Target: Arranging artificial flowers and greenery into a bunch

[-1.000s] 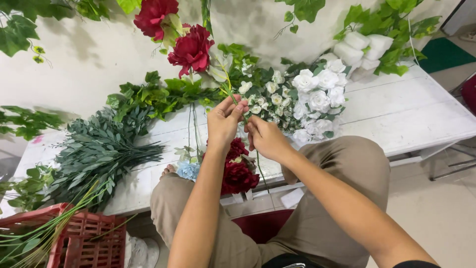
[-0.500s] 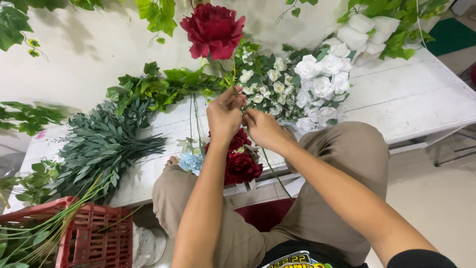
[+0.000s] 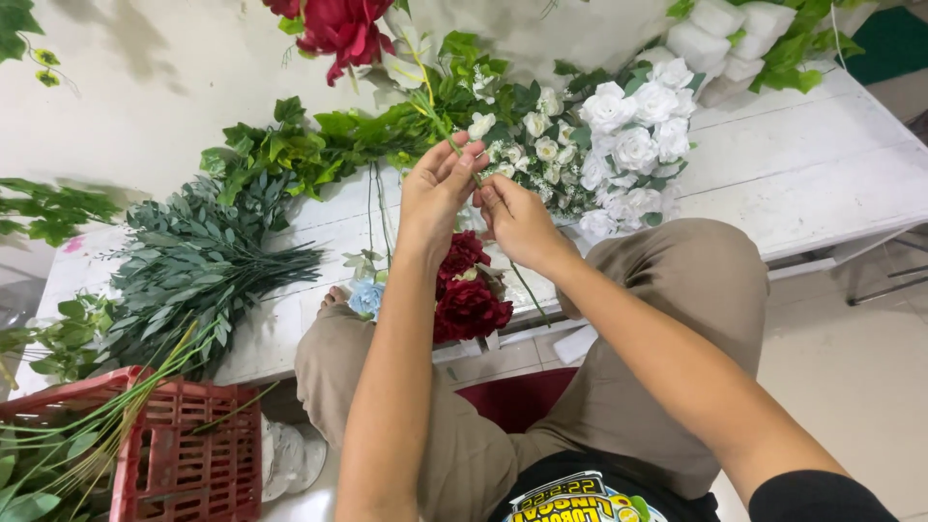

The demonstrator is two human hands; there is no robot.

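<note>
While both hands meet above the near edge of the white plank table [image 3: 822, 174], the left hand [image 3: 433, 193] pinches a thin green stem [image 3: 437, 114] between thumb and curled fingertips, and the right hand [image 3: 517, 220] closes its fingertips on the same stem just below. That stem slants up and away to a ruffled, deep red fabric flower [image 3: 340, 27] hanging over the far edge of the table. Under the wrists, at the near edge between the person's knees, lies a cluster of dark red blooms [image 3: 469, 295] with crumpled, velvety petals, and a small pale blue flower [image 3: 366, 298] rests just beside it. A mound of small rounded white roses [image 3: 619, 135] sits beyond the right hand, mixed with tiny cream buds. Toward the left end spreads a fan of dusty grey-green, narrow-leaved sprigs [image 3: 198, 266], with brighter lobed foliage [image 3: 290, 150] behind it. Off the left corner stands a red plastic lattice crate [image 3: 179, 454] holding long, straight stalks.
</note>
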